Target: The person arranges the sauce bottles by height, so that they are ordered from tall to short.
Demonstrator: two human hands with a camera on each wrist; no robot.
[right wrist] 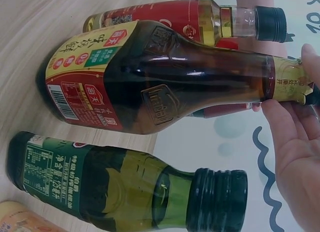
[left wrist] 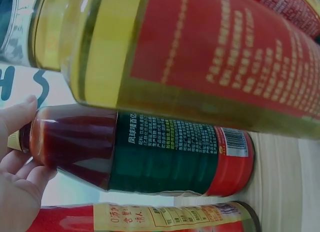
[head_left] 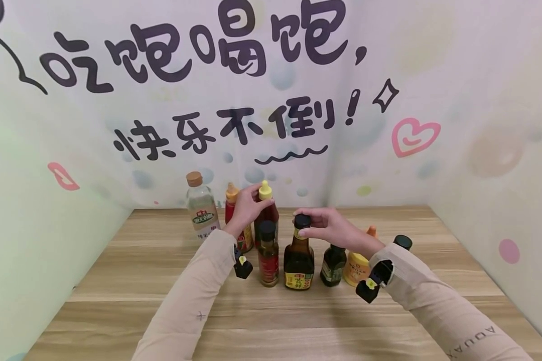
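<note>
My left hand (head_left: 248, 205) holds the neck of a sauce bottle (left wrist: 165, 152) with dark red contents, a green label and a yellow nozzle cap. In the head view, an oil bottle (head_left: 268, 265) with a red label and dark cap stands in front of it and partly hides it. My right hand (head_left: 331, 228) grips a soy sauce bottle (head_left: 299, 265) by its neck, just below the black cap; this bottle stands upright with a yellow label facing front. Just right of it is a small green olive oil bottle (right wrist: 125, 187), its cap partly behind the right hand.
On the wooden table (head_left: 253, 326), a clear bottle (head_left: 203, 210) with a brown cap and a red squeeze bottle (head_left: 230, 208) stand to the left. To the right are a yellow container (head_left: 356, 269) and a dark green cap (head_left: 403, 242), partly behind the right forearm. A printed wall rises behind.
</note>
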